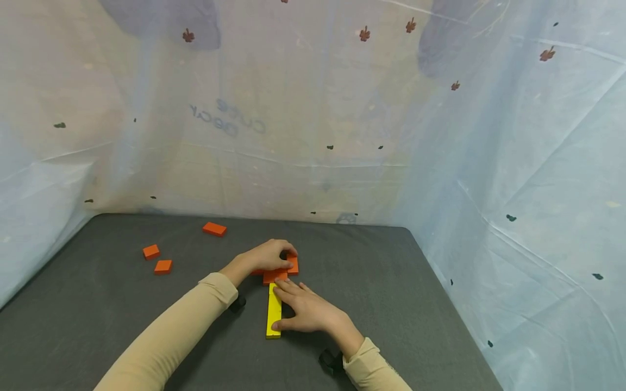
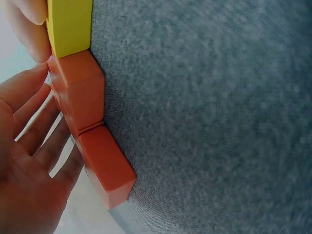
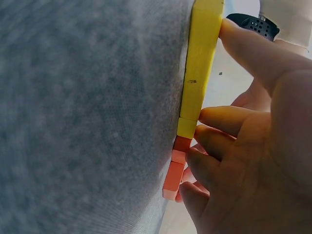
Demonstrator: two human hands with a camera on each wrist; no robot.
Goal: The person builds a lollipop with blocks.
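In the head view my left hand (image 1: 266,255) arches over a small group of orange blocks (image 1: 275,277), thumb and index finger at the right-hand orange block (image 1: 293,265). The left wrist view shows that hand (image 2: 29,156) with fingers extended along the orange blocks (image 2: 107,161). My right hand (image 1: 310,310) spreads over a line of yellow blocks (image 1: 274,314), its thumb near the close end and fingertips near the orange group. Seen from the right wrist, a long yellow block (image 3: 200,63) meets a short yellow block (image 3: 186,127), with orange blocks (image 3: 173,178) beyond.
Two small orange blocks (image 1: 151,251) (image 1: 163,266) lie apart to the left on the dark grey table (image 1: 391,304). A longer orange block (image 1: 214,228) lies near the far edge. Translucent plastic sheeting (image 1: 293,108) hangs behind the table and along its sides.
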